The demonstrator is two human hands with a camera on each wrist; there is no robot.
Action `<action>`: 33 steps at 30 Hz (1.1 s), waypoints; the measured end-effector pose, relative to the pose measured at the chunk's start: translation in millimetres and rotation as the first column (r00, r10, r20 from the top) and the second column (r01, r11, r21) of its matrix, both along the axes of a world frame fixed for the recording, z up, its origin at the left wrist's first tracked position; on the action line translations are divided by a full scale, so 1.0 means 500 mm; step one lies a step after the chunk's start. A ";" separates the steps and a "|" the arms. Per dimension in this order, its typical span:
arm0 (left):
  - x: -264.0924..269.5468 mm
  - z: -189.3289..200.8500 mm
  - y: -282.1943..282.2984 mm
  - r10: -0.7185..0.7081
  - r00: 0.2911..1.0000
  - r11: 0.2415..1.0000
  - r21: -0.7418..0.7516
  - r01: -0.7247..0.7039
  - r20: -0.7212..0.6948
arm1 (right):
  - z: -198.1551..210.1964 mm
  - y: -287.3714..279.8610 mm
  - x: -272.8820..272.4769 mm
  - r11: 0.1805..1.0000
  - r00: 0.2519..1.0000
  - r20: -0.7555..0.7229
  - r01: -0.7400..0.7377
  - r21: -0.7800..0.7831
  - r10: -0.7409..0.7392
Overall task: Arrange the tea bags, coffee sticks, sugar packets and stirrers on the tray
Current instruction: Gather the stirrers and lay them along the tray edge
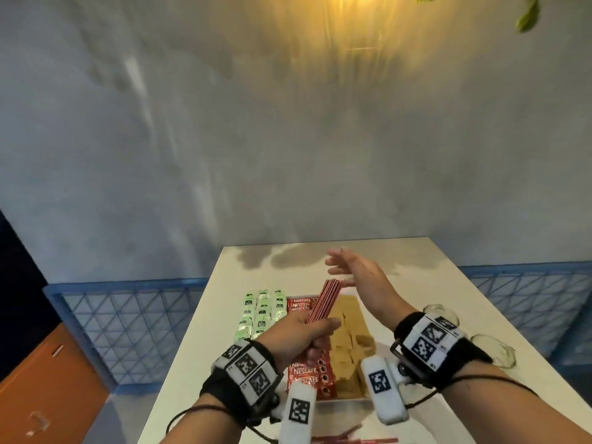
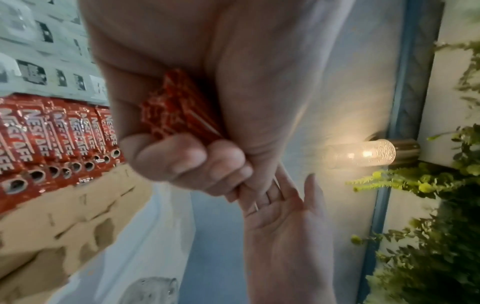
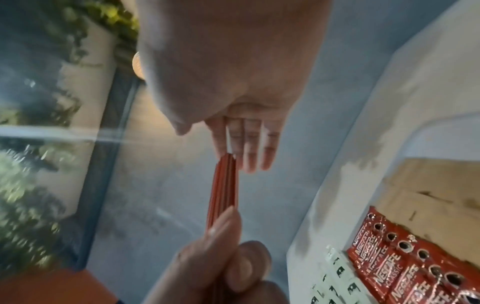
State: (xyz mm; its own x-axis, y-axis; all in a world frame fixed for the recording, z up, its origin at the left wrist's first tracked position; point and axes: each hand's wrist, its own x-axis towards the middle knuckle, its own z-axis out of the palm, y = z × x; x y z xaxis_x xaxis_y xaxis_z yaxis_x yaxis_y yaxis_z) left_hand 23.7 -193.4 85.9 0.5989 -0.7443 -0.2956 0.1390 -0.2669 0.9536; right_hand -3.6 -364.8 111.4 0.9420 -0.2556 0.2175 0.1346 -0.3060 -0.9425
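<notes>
My left hand point(image 1: 304, 338) grips a bundle of red stirrers point(image 1: 323, 302) by its lower end and holds it tilted above the tray point(image 1: 339, 403). My right hand point(image 1: 352, 270) is open with straight fingers point(image 3: 249, 148) against the bundle's far end point(image 3: 224, 185). On the tray lie green tea bags point(image 1: 262, 312) on the left, red coffee sticks point(image 1: 307, 373) in the middle and brown sugar packets point(image 1: 349, 344) on the right. The left wrist view shows the stirrers point(image 2: 182, 107) inside my fist, beside the coffee sticks point(image 2: 52, 133).
The tray sits on a white table point(image 1: 448, 283) against a grey wall. Two clear glasses point(image 1: 442, 315) point(image 1: 493, 347) stand right of the tray. More red stirrers point(image 1: 352, 439) lie near the table's front edge. An orange cabinet point(image 1: 48, 379) stands to the left.
</notes>
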 end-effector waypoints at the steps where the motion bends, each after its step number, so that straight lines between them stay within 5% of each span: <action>1: 0.002 0.007 -0.001 0.003 1.000 1.000 -0.015 -0.003 -0.016 | 0.001 -0.001 -0.001 0.999 0.999 -0.010 -0.051 0.016 0.051; 4: 0.010 0.019 0.001 -0.002 0.999 0.999 -0.037 0.000 -0.045 | 0.006 0.008 -0.005 0.966 0.959 -0.134 -0.258 -0.034 0.251; 8: 0.016 0.028 0.000 0.006 0.997 0.998 -0.062 -0.010 -0.073 | 0.022 0.013 -0.006 0.967 0.963 -0.091 -0.254 0.019 0.255; 11: 0.011 0.038 -0.004 0.099 0.985 0.989 -0.095 -0.113 -0.142 | 0.014 0.023 -0.007 0.942 0.940 -0.169 -0.316 -0.111 0.295; 14: 0.023 0.052 -0.011 0.305 0.879 0.908 -0.168 -0.385 -0.367 | 0.024 0.035 -0.024 0.944 0.972 -0.088 -0.234 -0.234 0.219; 18: 0.036 0.076 -0.027 0.391 0.726 0.794 -0.191 -0.577 -0.565 | 0.020 0.052 -0.043 0.758 0.951 -0.080 -0.287 -0.585 0.298; 26: 0.020 0.081 -0.038 0.371 0.709 0.791 -0.196 -0.579 -0.599 | 0.015 0.066 -0.050 0.783 0.976 0.040 -0.145 -0.605 0.212; 33: 0.014 0.064 -0.027 0.286 0.744 0.848 -0.202 -0.490 -0.603 | 0.000 0.059 -0.050 0.810 0.965 -0.043 -0.242 -0.535 0.259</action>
State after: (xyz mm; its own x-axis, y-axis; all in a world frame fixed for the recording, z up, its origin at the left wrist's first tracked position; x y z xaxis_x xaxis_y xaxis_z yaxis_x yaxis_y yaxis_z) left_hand 30.9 -207.1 118.0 0.6765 -0.5915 -0.4387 0.6668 0.2391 0.7058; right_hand -28.6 -335.3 111.2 0.9481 0.1518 0.2794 0.3013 -0.7092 -0.6374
